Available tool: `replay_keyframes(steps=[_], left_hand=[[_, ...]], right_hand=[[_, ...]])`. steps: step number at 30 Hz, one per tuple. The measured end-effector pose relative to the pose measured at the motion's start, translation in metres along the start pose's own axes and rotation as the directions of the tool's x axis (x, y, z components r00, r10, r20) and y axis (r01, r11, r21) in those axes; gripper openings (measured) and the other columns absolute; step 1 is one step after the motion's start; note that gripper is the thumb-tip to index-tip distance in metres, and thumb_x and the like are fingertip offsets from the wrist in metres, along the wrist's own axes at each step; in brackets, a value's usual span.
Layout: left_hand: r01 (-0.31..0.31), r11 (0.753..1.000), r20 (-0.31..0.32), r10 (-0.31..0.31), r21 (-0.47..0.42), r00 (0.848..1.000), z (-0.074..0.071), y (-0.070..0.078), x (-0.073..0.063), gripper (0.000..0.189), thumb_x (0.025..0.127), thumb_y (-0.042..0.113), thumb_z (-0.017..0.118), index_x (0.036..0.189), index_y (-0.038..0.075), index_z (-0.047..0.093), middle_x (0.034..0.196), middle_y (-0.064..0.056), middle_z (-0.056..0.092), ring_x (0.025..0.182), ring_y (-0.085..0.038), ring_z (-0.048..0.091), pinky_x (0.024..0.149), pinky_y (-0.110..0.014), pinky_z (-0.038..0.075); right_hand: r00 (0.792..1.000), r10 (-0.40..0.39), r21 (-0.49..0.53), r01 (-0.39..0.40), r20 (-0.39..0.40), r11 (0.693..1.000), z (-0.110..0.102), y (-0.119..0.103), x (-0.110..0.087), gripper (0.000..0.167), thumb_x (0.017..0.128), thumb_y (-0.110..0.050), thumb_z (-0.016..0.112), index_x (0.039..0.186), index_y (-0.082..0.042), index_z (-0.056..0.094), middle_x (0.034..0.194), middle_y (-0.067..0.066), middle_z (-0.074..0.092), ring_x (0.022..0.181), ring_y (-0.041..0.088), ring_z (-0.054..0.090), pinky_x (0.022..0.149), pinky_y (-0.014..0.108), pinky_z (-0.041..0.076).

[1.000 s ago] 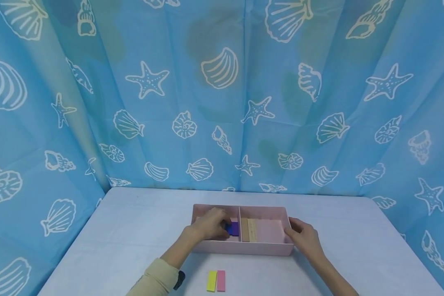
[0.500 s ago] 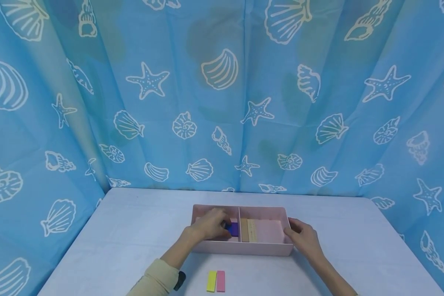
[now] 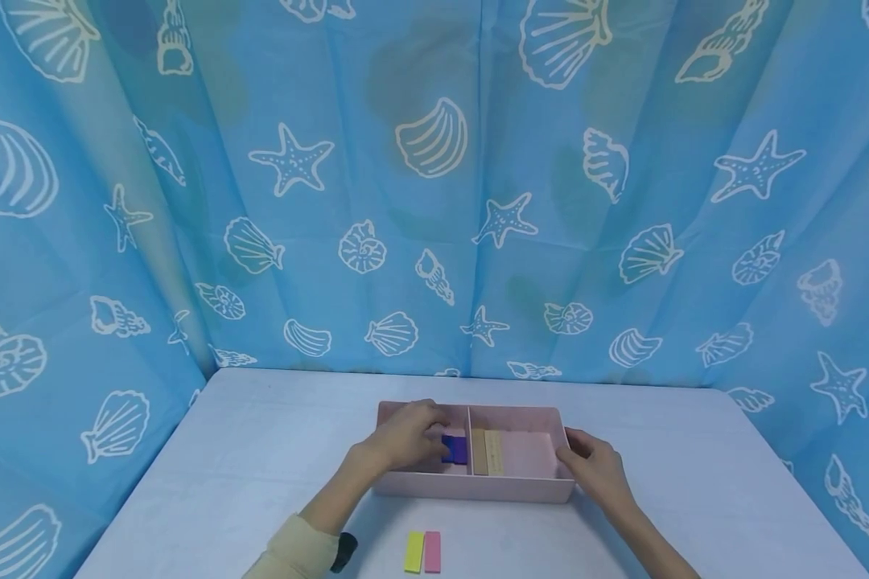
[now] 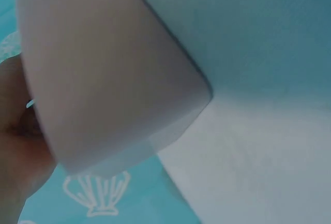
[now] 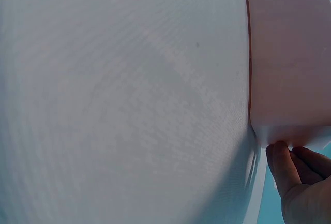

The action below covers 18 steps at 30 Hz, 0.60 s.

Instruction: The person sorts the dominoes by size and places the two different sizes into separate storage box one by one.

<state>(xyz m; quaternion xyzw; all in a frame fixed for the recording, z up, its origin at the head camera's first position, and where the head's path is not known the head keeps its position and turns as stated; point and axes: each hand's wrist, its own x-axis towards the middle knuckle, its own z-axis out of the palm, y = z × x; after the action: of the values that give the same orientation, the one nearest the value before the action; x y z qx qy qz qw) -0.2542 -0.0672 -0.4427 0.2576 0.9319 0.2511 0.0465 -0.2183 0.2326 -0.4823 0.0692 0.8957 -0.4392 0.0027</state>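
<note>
A pink box (image 3: 471,486) with a divider stands on the table. My left hand (image 3: 405,434) reaches into its left compartment, thumb and fingers spread apart and nothing visible between them. Beside the thumb, a blue strip (image 3: 446,449) and a purple strip (image 3: 460,450) lie next to each other near the divider. My right hand (image 3: 597,470) grips the box's right end wall, fingers outside and thumb at the rim; the right wrist view shows its fingertips against the box corner. In the left wrist view, the box's outer wall (image 4: 103,79) hides most of the left hand.
In the right compartment, a tan strip (image 3: 480,452) and a cream strip (image 3: 494,453) lie along the divider. A yellow strip (image 3: 413,552) and a pink strip (image 3: 432,552) lie on the white table (image 3: 290,450) before the box. A blue shell-patterned curtain (image 3: 434,241) hangs behind.
My left hand's fingers have spread and drawn slightly away from the blue strip, showing more of it. The right hand keeps its grip on the box.
</note>
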Motion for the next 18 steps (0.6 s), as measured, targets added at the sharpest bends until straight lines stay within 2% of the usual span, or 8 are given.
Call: replay_keyframes(steps=[4,13,18], left_hand=[[-0.008,1.000,-0.021,0.008,0.010,1.000,-0.009,0.007,-0.007,0.041,0.087,0.020,0.078,0.125,0.010,0.068,0.118,-0.001,0.066,0.112,-0.020,0.063,0.094,-0.033,0.053],[-0.090,0.995,-0.053,0.092,0.037,0.994,-0.030,0.026,-0.029,0.040,0.085,0.022,0.080,0.122,0.013,0.070,0.116,0.000,0.067,0.111,-0.018,0.063,0.092,-0.031,0.054],[-0.133,0.987,-0.059,0.139,0.086,0.989,-0.036,0.034,-0.045,0.038,0.085,0.022,0.080,0.120,0.013,0.070,0.120,0.000,0.068,0.116,-0.018,0.062,0.096,-0.033,0.051]], right_hand=[[1.000,0.009,-0.009,-0.009,0.003,1.000,0.000,-0.001,0.001,0.054,0.094,-0.018,0.053,0.140,0.009,0.046,0.139,0.030,0.050,0.129,0.047,0.046,0.102,0.054,0.044],[1.000,0.018,-0.016,-0.017,0.003,1.000,0.001,-0.001,0.002,0.054,0.094,-0.018,0.053,0.140,0.009,0.046,0.139,0.031,0.050,0.129,0.047,0.046,0.102,0.054,0.044],[1.000,0.006,-0.017,-0.006,-0.001,1.000,0.000,-0.002,0.002,0.053,0.094,-0.017,0.053,0.140,0.010,0.046,0.138,0.031,0.050,0.128,0.047,0.047,0.102,0.054,0.044]])
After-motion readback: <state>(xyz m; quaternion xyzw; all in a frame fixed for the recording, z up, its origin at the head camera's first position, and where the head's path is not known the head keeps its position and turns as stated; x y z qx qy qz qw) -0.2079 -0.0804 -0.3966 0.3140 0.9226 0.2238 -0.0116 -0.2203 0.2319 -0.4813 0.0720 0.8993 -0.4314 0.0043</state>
